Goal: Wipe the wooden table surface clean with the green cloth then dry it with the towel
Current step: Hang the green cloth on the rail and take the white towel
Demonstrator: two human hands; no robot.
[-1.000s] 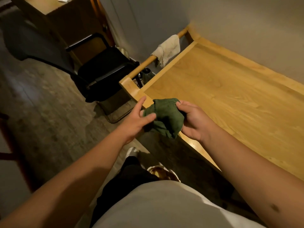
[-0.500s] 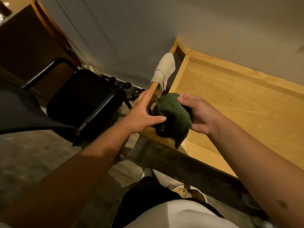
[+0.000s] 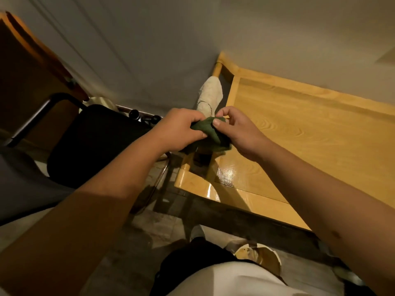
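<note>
Both my hands hold the bunched green cloth (image 3: 210, 133) in the air above the wooden rail at the table's left end. My left hand (image 3: 179, 129) grips its left side with curled fingers. My right hand (image 3: 237, 131) pinches its top edge between thumb and fingers. A pale beige towel (image 3: 210, 96) hangs over the same rail just beyond the cloth, partly hidden by my fingers. The light wooden table (image 3: 310, 135) stretches to the right, glossy near its front left corner.
A black chair (image 3: 96, 142) with a dark metal frame stands left of the table. A grey wall (image 3: 171, 39) runs behind the table. A round cream bowl or bin (image 3: 258, 256) sits on the floor by my legs. A brown wooden cabinet (image 3: 27, 71) is at far left.
My view has swung closer to the table's left end. Both hands carried the green cloth up over the rail, and my left hand went from a fingertip touch to a full grip.
</note>
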